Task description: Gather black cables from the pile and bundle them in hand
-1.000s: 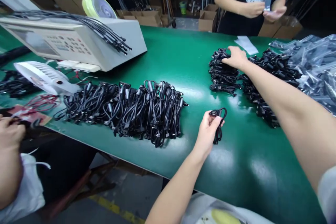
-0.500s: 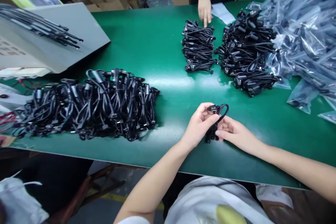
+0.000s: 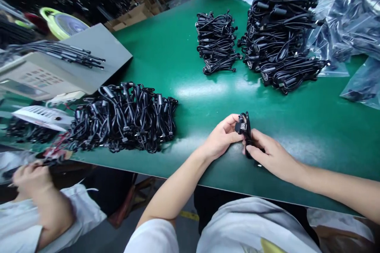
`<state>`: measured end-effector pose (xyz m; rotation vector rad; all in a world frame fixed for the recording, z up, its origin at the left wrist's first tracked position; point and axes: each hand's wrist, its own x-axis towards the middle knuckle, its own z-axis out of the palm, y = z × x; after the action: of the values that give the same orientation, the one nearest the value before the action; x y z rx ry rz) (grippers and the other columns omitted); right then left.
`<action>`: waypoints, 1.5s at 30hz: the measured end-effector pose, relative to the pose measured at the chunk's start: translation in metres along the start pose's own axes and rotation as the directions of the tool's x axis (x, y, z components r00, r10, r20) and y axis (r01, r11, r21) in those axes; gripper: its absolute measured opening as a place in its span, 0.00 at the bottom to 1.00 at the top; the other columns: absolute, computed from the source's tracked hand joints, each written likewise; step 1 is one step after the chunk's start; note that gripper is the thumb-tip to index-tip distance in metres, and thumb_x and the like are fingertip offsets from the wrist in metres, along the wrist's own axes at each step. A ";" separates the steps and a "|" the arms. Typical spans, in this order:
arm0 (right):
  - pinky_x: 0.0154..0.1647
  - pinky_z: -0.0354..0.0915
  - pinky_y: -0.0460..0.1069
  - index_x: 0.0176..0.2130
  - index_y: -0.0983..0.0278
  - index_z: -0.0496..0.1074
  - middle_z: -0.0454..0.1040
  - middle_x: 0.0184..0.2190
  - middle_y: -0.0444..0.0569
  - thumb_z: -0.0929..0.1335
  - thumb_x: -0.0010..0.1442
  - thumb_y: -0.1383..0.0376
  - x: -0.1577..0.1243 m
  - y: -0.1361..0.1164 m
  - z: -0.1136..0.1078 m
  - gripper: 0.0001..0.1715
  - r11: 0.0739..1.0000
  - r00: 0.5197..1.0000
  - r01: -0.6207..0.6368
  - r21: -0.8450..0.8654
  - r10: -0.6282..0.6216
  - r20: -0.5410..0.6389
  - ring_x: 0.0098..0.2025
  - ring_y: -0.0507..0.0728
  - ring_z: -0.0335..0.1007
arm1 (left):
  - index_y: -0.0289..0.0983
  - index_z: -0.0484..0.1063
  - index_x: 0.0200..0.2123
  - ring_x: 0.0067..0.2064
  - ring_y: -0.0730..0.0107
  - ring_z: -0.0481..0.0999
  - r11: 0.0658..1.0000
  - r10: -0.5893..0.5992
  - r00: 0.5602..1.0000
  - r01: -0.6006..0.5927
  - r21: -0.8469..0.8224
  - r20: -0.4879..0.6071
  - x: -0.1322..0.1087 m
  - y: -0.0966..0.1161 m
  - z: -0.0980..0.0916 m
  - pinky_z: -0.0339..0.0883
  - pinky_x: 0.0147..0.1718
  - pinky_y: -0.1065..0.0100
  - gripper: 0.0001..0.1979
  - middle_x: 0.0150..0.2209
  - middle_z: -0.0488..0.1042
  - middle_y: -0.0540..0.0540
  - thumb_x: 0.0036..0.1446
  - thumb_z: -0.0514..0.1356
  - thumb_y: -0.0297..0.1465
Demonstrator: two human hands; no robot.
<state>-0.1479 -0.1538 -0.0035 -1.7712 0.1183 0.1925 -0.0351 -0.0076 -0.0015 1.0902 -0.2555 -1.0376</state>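
Observation:
A bundled black cable (image 3: 246, 126) with a USB socket end stands upright between my two hands, just above the green table. My left hand (image 3: 222, 136) pinches it from the left, close to the connector. From the right, my right hand (image 3: 271, 154) closes around the lower part of the bundle, its fingers partly hiding the cable. To the left of my hands lies a long heap of bundled black cables (image 3: 127, 118). Beyond my hands are a stacked row of cable bundles (image 3: 216, 41) and, right of it, a taller pile of cable bundles (image 3: 276, 39).
Clear plastic bags (image 3: 341, 19) holding dark items cover the far right of the green table (image 3: 154, 51). A grey machine (image 3: 97, 55) with thin black cables on top stands at the left. A co-worker's hand (image 3: 34, 178) is at the lower left. A white fan-like device (image 3: 43, 116) lies nearby.
My view has swung left, bringing a co-worker at the lower left into sight. The cable has turned in my hands, its socket end now facing me. The other person's hand across the table has left the bundles.

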 end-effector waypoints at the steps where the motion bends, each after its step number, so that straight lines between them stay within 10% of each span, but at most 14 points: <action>1: 0.43 0.65 0.53 0.39 0.60 0.64 0.74 0.36 0.46 0.61 0.68 0.64 -0.001 0.000 -0.002 0.05 0.999 1.000 0.007 0.035 -0.008 0.015 0.40 0.57 0.71 | 0.38 0.72 0.41 0.29 0.76 0.70 1.000 -0.002 1.000 0.002 0.006 0.025 0.000 0.001 -0.002 0.64 0.32 0.72 0.24 0.31 0.73 0.52 0.42 0.76 0.37; 10: 0.14 0.42 0.44 0.32 0.62 0.60 0.58 0.17 0.36 0.61 0.65 0.60 0.005 -0.001 -0.010 0.10 0.786 0.929 -0.269 0.556 0.060 0.364 0.14 0.46 0.45 | 0.35 0.76 0.39 0.33 0.76 0.73 0.998 0.010 0.999 -0.009 -0.059 0.031 -0.005 0.006 -0.003 0.67 0.38 0.73 0.17 0.32 0.74 0.49 0.50 0.73 0.38; 32: 0.23 0.61 0.46 0.38 0.60 0.64 0.67 0.24 0.41 0.59 0.72 0.57 -0.012 0.003 0.003 0.13 0.999 0.997 0.030 -0.033 -0.027 0.076 0.23 0.51 0.63 | 0.36 0.72 0.35 0.30 0.79 0.72 0.999 -0.003 0.993 -0.001 -0.032 -0.115 -0.005 0.002 -0.001 0.65 0.33 0.76 0.14 0.29 0.73 0.52 0.53 0.70 0.37; 45: 0.12 0.59 0.42 0.41 0.60 0.63 0.64 0.22 0.38 0.60 0.70 0.56 -0.006 0.000 0.004 0.11 0.977 0.990 -0.135 0.166 0.141 -0.022 0.17 0.49 0.61 | 0.46 0.71 0.55 0.46 0.72 0.74 0.954 0.265 0.961 -0.249 0.169 -0.075 -0.009 0.006 -0.004 0.69 0.45 0.72 0.26 0.48 0.74 0.48 0.52 0.70 0.28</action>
<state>-0.1538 -0.1497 -0.0035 -1.6034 0.2745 0.2467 -0.0341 0.0026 0.0040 1.2114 -0.3959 -0.7382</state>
